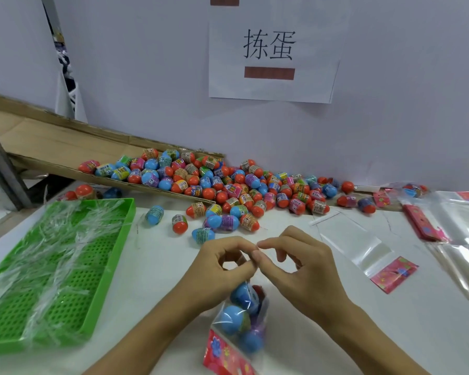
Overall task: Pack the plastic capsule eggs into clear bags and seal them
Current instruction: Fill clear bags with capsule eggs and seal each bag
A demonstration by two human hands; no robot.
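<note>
With the filled bag (241, 318) at six o'clock, both the left hand (225, 263) and right hand (295, 263) pinch its mouth; I would press the flap flat and even to seal.

filled bag (244, 318): clear, holds blue eggs, pink card end nearest you
loose eggs (228, 185): orange and blue, heaped by your far wall
empty bag (363, 247): flat, on your right
</note>
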